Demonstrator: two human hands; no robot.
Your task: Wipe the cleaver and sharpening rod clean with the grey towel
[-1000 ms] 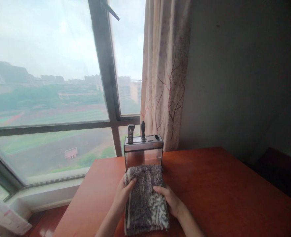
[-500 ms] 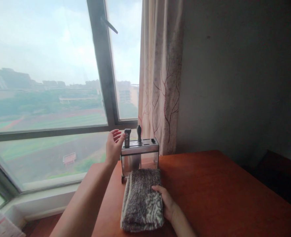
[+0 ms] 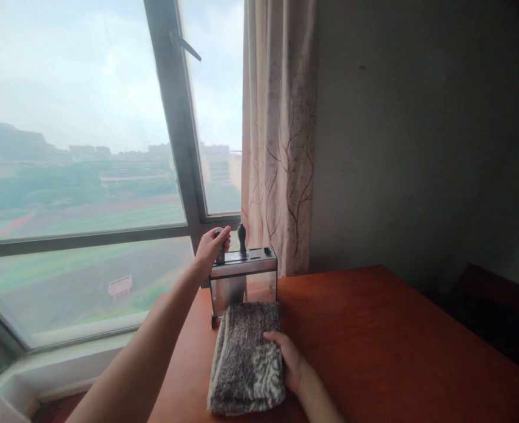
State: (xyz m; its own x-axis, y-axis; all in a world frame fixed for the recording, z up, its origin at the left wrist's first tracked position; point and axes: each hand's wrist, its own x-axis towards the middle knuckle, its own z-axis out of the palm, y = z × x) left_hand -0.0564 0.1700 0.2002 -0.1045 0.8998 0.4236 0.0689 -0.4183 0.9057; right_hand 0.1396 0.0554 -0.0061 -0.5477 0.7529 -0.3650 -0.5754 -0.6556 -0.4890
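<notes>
My left hand (image 3: pixel 214 242) is closed round the black handle of a knife (image 3: pixel 220 254) standing in the left end of a knife block (image 3: pixel 244 269). The block has see-through sides and a metal-edged top with slots. Beside that hand, a second knife with a dark handle (image 3: pixel 242 239) stands upright; a broad blade shows dimly inside the block. In front of the block lies a folded grey-brown and white towel (image 3: pixel 245 358). My right hand (image 3: pixel 289 355) grips the towel's right edge, thumb on top and the other fingers hidden.
The block and towel stand on a reddish-brown wooden table (image 3: pixel 351 329). Just behind are a window frame (image 3: pixel 180 176) and a patterned curtain (image 3: pixel 281 147). A dark wall (image 3: pixel 395 147) rises beyond the table on the right.
My left hand has moved from beside the left knife handle, fingers apart, to closing round it. My right hand stays on the towel. The view has shifted slightly.
</notes>
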